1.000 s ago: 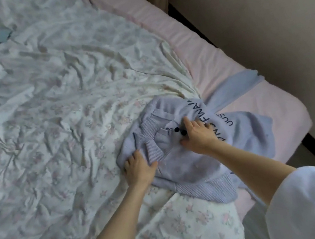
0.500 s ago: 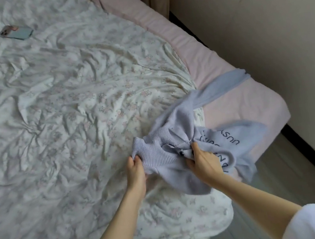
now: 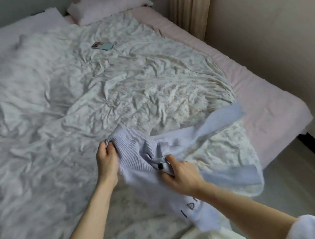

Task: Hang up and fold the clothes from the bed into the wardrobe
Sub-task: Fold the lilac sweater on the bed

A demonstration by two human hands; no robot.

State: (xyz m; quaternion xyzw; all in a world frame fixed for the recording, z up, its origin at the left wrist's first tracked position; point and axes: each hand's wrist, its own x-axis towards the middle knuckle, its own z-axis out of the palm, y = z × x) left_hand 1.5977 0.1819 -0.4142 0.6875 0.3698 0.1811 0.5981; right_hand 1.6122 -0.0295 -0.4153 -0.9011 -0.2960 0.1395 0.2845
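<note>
Lilac knit fabric identifies the garment: a cardigan [image 3: 137, 152] with a ribbed section, a dark button [image 3: 160, 166] and black lettering, held just above the bed [image 3: 272, 107] at lower centre of the frame. The left hand [image 3: 106, 161] pinches the ribbed edge between curled fingers. The right hand [image 3: 182, 174] grips the button band, thumb on top. One sleeve [image 3: 219, 120] trails toward the right of the frame; the lower part of the garment hangs toward the person.

Handling judgement: light, soft, fully limp, non-fragile. The knit will likely stretch if carried by a single point. Take hold at both shoulders or along the collar line to spread the load. Gather loose sleeves before carrying.

Surroundings: crumpled floral duvet [image 3: 109, 97] directly beneath. A phone [image 3: 102, 46] lies on it at upper centre, well apart from the cardigan. Pillows [image 3: 108, 2] sit at top. A curtain [image 3: 189, 3] and wall [image 3: 270, 22] stand at right. No wardrobe or hanger is in view. Nothing obstructs the lift.
</note>
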